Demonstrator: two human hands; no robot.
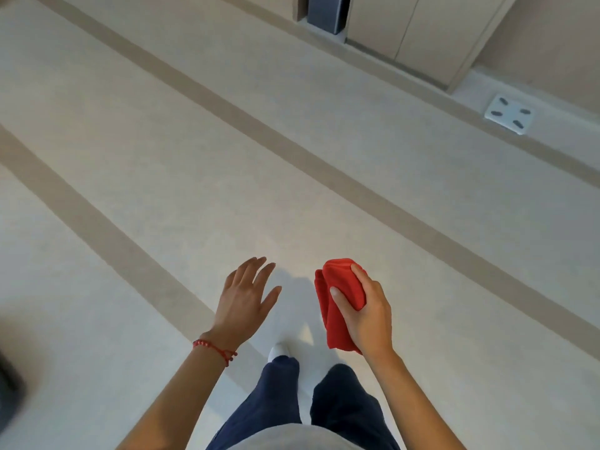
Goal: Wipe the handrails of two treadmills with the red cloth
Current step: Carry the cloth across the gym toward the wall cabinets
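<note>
The red cloth (341,303) is gripped in the right hand (367,315), bunched into a thick wad; the thumb is laid across its front and the fingers are wrapped round the far side, so that most of the fabric bulges out above and to the left of the fist, with a loose fold hanging below the palm. The left hand (245,297) is held empty, palm down and fingers spread, beside the cloth but not touching it. A red beaded bracelet (212,349) is worn on the left wrist.

Both hands are held out in front of the body, above the floor (194,141), which is pale and crossed by broad beige stripes running diagonally from upper left to lower right. Dark blue trousers (279,401) are seen below the hands, and a white shoe tip (279,349) pokes out from under the left leg. A strip of grey garment is seen at the bottom edge.

Near the upper right, a white scale (509,114) (square, with four dark oval pads) is set on the floor close to the wall. Light cabinet doors (418,30) are seen at the top, with a dark grey upright object (326,13) just left of them. A dark blurred shape (9,388) is cut off at the left edge and cannot be identified. No treadmill is seen in view.
</note>
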